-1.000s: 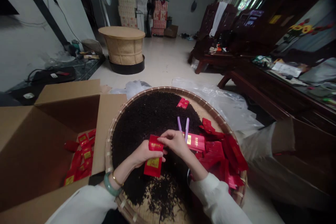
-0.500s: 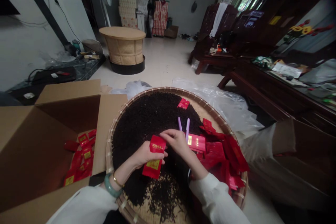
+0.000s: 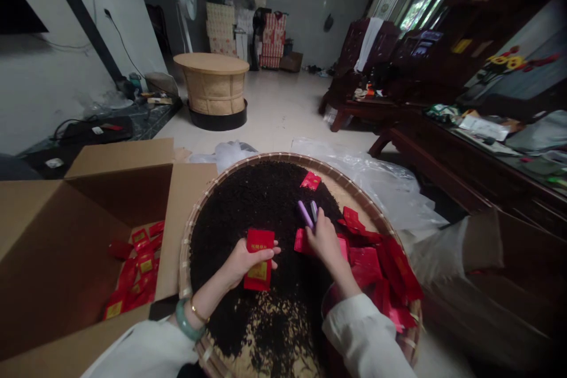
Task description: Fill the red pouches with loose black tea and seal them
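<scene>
My left hand (image 3: pixel 254 257) holds a red packet (image 3: pixel 259 271) upright, with gold lettering and a yellow panel facing me; its thumb lies across the front. My right hand (image 3: pixel 325 239) is closed on a purple two-armed tool (image 3: pixel 305 214), whose lower part is hidden by the fingers. Beneath that hand a stack of red packets (image 3: pixel 301 242) lies on the dark loose tea leaves (image 3: pixel 248 195). The leaves spread over a round woven bamboo tray (image 3: pixel 345 180). Beyond the tool lies a single red packet (image 3: pixel 310 181).
Many red packets (image 3: pixel 381 266) are heaped along the tray's right side. On the left stands an open cardboard box (image 3: pixel 39 248) containing several red packets (image 3: pixel 142 260). Plastic sheeting (image 3: pixel 376 177) covers floor behind the tray. A wooden table (image 3: pixel 465 153) stands at right.
My right hand has left the packet's top edge and moved right to the purple tool, closing on it. The tool's arms have shifted closer together. My left hand still holds the packet, now more upright.
</scene>
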A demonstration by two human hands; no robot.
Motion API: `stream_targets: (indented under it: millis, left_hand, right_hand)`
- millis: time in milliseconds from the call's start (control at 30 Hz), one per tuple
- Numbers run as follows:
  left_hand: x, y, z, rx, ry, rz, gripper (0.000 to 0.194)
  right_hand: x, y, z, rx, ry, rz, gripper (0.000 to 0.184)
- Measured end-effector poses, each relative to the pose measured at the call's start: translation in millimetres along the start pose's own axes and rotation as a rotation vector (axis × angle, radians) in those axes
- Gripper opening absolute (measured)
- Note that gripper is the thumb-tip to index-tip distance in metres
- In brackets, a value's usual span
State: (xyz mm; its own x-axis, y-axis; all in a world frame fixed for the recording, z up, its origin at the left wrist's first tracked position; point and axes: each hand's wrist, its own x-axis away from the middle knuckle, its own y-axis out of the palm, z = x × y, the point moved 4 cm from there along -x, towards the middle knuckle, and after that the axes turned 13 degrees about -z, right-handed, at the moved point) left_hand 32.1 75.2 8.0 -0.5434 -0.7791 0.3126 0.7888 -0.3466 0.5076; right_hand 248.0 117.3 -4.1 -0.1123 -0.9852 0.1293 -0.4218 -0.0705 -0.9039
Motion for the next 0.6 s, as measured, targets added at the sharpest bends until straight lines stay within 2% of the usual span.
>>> stream_targets:
  millis: [100, 200, 267, 367, 467, 600]
  left_hand:
    - [-1, 0.2, -1, -0.009, 0.003, -0.004, 0.062]
    - [-1, 0.6, -2, -0.021, -0.006, -0.007, 0.061]
    - [-1, 0.6, -2, -0.034, -0.015, -0.01, 0.059]
    - [-1, 0.0, -3, -0.071, -0.013, -0.024, 0.055]
    - [-2, -0.4, -4, -0.103, -0.012, -0.027, 0.053]
    - [-2, 0.2, -5, -0.125, -0.003, -0.007, 0.048]
  right_hand:
    - [0, -11, 6, -0.326, -0.081, -0.071, 0.062]
    - [15, -23, -7, -0.559, -0.295, -0.259, 0.061]
    - [29, -30, -23, -0.577, -0.397, -0.383, 0.059]
    - [44, -38, -51, -0.532, -0.477, -0.486, 0.054]
    - [49, -41, -74, -0.468, -0.52, -0.537, 0.046]
    - [49, -38, -91, -0.362, -0.553, -0.553, 0.03]
